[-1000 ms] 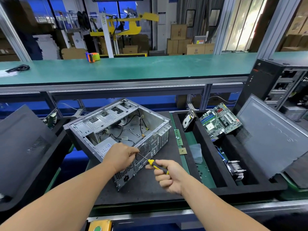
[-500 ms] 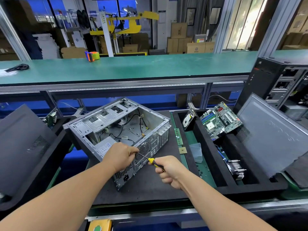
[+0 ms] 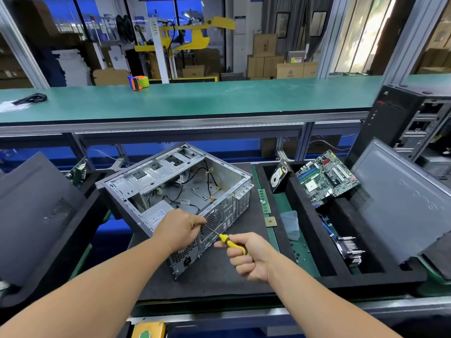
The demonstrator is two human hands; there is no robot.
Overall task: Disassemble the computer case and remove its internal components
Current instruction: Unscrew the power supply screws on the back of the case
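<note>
A: Where is the computer case [image 3: 175, 191] now?

B: It lies open on its side on the dark surface [image 3: 219, 276], in the middle, with its rear panel turned toward the person. The motherboard [image 3: 327, 179] and the hard drive [image 3: 278, 175] are already out, in the black tray [image 3: 317, 276] to the right. Inside the case I see only the power supply [image 3: 156, 213] and some cables.

A: And the hands?

B: The left hand [image 3: 180, 228] rests at the case's near upper edge, fingers curled at the screwdriver shaft; whether they pinch a screw I cannot tell. The right hand [image 3: 246, 257] grips the yellow screwdriver [image 3: 227, 240], all fingers closed around the handle.

A: What changed in the last second?

B: Very little. The right hand has turned slightly around the handle, and the tip stays at the same place on the rear panel. I judge a screw of the power supply is being loosened, so this part probably comes out next.
</note>
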